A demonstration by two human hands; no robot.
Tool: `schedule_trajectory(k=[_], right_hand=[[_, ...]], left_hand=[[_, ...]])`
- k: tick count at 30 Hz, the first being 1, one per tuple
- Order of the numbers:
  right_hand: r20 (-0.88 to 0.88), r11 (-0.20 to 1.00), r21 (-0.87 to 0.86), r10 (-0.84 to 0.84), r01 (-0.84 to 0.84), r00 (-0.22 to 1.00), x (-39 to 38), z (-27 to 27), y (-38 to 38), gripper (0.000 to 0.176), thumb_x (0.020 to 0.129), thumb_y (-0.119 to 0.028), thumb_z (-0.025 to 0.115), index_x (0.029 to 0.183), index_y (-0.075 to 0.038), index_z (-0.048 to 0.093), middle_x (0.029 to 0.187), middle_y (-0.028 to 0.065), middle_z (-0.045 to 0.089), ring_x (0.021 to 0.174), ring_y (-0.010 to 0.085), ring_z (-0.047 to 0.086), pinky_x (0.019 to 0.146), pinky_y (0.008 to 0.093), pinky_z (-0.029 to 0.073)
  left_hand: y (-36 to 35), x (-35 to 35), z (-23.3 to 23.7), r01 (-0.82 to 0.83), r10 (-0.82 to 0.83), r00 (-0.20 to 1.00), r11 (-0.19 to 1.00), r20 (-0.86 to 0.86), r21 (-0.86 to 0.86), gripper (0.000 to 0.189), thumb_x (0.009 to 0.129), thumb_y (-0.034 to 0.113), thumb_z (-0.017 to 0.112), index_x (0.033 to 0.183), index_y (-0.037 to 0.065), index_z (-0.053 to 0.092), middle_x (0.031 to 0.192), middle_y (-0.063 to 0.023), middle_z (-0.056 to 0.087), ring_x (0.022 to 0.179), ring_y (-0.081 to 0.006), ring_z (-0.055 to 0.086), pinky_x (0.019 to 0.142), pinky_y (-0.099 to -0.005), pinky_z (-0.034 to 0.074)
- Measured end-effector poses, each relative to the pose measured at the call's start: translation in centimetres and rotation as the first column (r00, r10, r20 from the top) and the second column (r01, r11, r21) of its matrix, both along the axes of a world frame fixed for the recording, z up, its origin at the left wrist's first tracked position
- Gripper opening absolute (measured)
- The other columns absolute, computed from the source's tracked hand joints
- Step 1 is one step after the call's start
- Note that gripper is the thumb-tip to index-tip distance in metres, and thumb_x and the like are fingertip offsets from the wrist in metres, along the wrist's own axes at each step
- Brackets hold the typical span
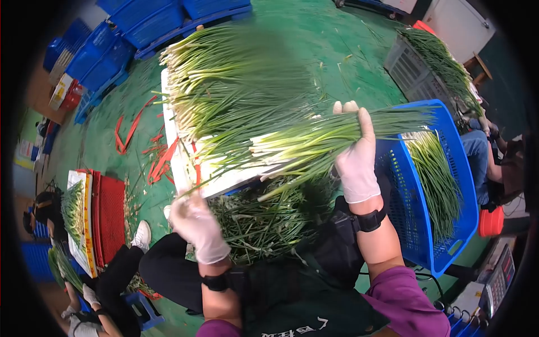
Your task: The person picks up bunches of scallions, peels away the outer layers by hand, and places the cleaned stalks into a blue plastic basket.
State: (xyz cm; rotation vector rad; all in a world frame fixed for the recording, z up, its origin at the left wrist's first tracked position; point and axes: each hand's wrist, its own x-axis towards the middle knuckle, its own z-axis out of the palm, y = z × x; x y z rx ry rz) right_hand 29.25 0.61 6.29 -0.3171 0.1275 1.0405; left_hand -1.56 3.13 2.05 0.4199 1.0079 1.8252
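My right hand [359, 160], in a white glove, is wrapped round a bunch of green onions [314, 140], whose white ends point left and whose green tips reach over a blue basket. My left hand [196, 227], also gloved, is closed near the front left corner of a white board [222, 174], with thin green stalks at its fingertips. A large pile of green onions [224, 84] lies on the board, roots to the left. Loose leaves [258, 216] are heaped below the board, in front of my lap. More green onions stand in the blue basket [415, 213] on the right.
Red strips [163, 163] lie on the green floor at the left. Blue crates [146, 25] are stacked at the upper left. A co-worker [101, 314] sits at the lower left by red crates [109, 216]; another person [477, 157] is at the right. A scale [498, 281] stands lower right.
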Motion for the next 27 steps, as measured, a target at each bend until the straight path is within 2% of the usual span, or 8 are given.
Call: schedule_trajectory(k=[2,3,6,8,10,19,22,27], right_hand=[[0.102,1.000,-0.008,-0.029,0.030,0.994,-0.7,0.5,-0.1,0.022,0.096,-0.022,0.059,0.112,-0.007,0.061,0.108,0.0054,0.066,0.112,0.0229,0.060,0.098,0.0453,0.048],[0.152,0.999,-0.016,-0.039,0.042,0.988,-1.0,0.3,0.0,0.023,0.095,-0.021,0.060,0.113,-0.006,0.060,0.108,0.0061,0.066,0.112,0.0233,0.060,0.100,0.0466,0.047],[0.281,0.999,-0.018,-0.021,0.027,0.960,-2.8,0.5,0.1,0.028,0.096,-0.021,0.059,0.119,-0.005,0.057,0.107,0.0073,0.066,0.111,0.0232,0.060,0.099,0.0459,0.048],[0.363,1.000,0.031,-0.008,-0.003,0.932,-3.6,0.1,0.4,0.029,0.096,-0.021,0.059,0.120,-0.005,0.055,0.105,0.0066,0.066,0.110,0.0227,0.059,0.098,0.0458,0.048],[0.406,0.999,0.026,0.012,-0.024,0.914,-4.3,0.3,0.2,0.030,0.096,-0.021,0.059,0.121,-0.005,0.053,0.104,0.0059,0.066,0.109,0.0222,0.059,0.096,0.0458,0.049],[0.265,0.992,-0.085,0.111,-0.092,0.958,-4.5,-0.4,0.1,0.024,0.093,-0.021,0.063,0.111,-0.006,0.060,0.107,0.0050,0.066,0.111,0.0204,0.060,0.098,0.0418,0.047],[0.124,0.989,-0.109,0.112,-0.099,0.986,-4.0,-1.4,0.3,0.022,0.093,-0.020,0.065,0.108,-0.005,0.061,0.108,0.0061,0.066,0.110,0.0219,0.060,0.099,0.0403,0.047],[0.063,0.984,-0.147,0.113,-0.103,0.992,-4.3,-0.9,0.6,0.018,0.092,-0.016,0.065,0.105,-0.004,0.060,0.102,0.0077,0.066,0.102,0.0215,0.062,0.093,0.0352,0.049]], left_hand=[[-0.4,0.3,3.8,-0.073,0.099,0.982,0.984,-0.161,0.163,0.013,0.094,0.005,0.049,0.106,0.000,0.051,0.125,-0.0140,0.053,0.081,-0.0110,0.055,0.072,-0.0222,0.047],[-0.7,-0.4,3.6,0.070,0.004,0.941,0.975,-0.338,0.208,0.008,0.092,0.004,0.051,0.098,0.002,0.057,0.115,-0.0132,0.062,0.074,-0.0157,0.057,0.072,-0.0246,0.049],[-3.1,4.0,7.1,0.507,-0.494,0.628,0.846,-0.601,-0.165,0.021,0.093,0.007,0.056,0.112,0.002,0.062,0.097,-0.0123,0.071,0.063,-0.0139,0.060,0.060,-0.0274,0.049],[-2.4,7.8,5.9,0.649,0.019,0.307,0.727,-0.952,0.223,0.024,0.088,0.008,0.066,0.111,0.004,0.067,0.075,-0.0086,0.068,0.052,-0.0153,0.055,0.050,-0.0292,0.045],[-3.0,10.2,5.8,0.644,-0.020,0.212,0.755,-0.977,0.124,0.019,0.080,0.009,0.074,0.098,0.009,0.071,0.068,-0.0069,0.061,0.053,-0.0198,0.055,0.051,-0.0303,0.044],[-2.5,12.1,4.5,0.668,0.235,-0.039,0.729,-0.971,0.150,0.025,0.075,0.012,0.074,0.099,0.017,0.068,0.063,-0.0021,0.052,0.055,-0.0233,0.054,0.049,-0.0349,0.043],[-2.4,11.9,4.0,0.702,0.297,-0.023,0.685,-0.955,0.196,0.023,0.076,0.013,0.073,0.098,0.017,0.068,0.064,-0.0022,0.052,0.054,-0.0235,0.054,0.049,-0.0357,0.043],[-1.6,11.8,4.1,0.740,0.220,-0.111,0.669,-0.969,0.068,0.019,0.079,0.013,0.068,0.098,0.016,0.068,0.065,-0.0033,0.050,0.056,-0.0240,0.055,0.049,-0.0357,0.044]])
